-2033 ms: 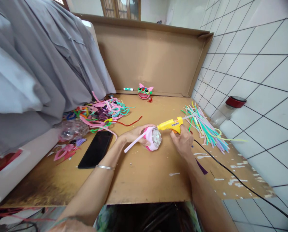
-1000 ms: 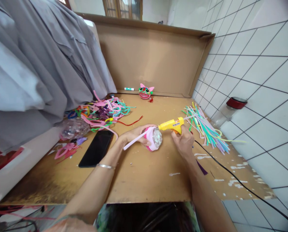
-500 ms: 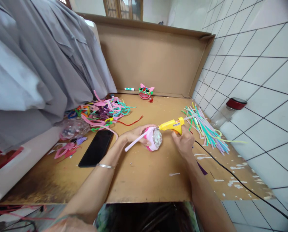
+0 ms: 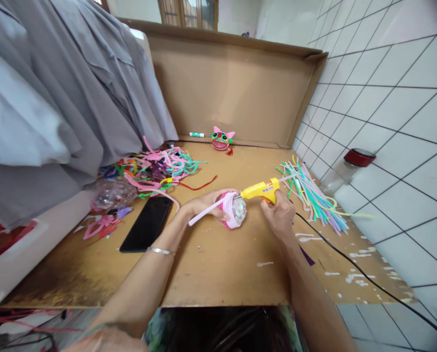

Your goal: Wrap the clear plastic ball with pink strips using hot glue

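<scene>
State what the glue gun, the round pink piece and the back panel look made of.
Glue gun: probably hard plastic, smooth yellow body, with a thin metallic-looking nozzle.
Round pink piece: perhaps chenille strands, judging by matte side-by-side bands; its glinting, crinkled end suggests clear plastic.
Back panel: likely cardboard, matte brown, with folded edges.

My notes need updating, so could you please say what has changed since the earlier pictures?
Nothing visibly changed beyond a slight shift of the whole view; nothing was grasped or released. The left hand still holds the pink-banded piece, the right hand the yellow glue gun, its nozzle at the piece's edge.
</scene>
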### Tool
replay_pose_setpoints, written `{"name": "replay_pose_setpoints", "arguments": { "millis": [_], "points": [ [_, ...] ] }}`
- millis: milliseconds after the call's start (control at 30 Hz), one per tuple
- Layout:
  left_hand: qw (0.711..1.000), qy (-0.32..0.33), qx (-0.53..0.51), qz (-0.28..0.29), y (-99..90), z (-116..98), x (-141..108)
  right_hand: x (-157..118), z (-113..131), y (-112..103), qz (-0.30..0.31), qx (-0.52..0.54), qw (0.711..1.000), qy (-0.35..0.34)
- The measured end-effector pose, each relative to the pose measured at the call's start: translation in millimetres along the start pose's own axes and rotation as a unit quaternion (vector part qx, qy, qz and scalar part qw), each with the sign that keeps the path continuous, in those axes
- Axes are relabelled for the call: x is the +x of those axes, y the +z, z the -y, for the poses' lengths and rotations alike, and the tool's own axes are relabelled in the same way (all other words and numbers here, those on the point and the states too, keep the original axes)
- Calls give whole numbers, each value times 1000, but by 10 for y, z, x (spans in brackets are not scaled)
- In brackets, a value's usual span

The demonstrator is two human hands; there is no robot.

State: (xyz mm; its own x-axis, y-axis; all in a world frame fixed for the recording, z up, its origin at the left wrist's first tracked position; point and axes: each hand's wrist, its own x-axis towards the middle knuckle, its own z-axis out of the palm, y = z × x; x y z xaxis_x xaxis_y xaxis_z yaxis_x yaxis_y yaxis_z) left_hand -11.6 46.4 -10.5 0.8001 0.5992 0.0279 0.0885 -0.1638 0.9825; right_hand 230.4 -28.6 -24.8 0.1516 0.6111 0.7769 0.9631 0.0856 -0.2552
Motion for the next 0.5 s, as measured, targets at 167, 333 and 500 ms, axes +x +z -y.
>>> {"name": "replay_pose_setpoints", "arguments": {
  "millis": [167,333,500],
  "points": [
    [1000,13,-22,-7,5,28,2,-7,-25,7,-2,-7,1000,8],
    [1000,12,6,-12,-17,43,5,-7,-22,3,-9,-3,1000,9],
    [1000,7,17,-9,-26,38,-1,2,6,-2,-9,3,1000,15]
  ]
}}
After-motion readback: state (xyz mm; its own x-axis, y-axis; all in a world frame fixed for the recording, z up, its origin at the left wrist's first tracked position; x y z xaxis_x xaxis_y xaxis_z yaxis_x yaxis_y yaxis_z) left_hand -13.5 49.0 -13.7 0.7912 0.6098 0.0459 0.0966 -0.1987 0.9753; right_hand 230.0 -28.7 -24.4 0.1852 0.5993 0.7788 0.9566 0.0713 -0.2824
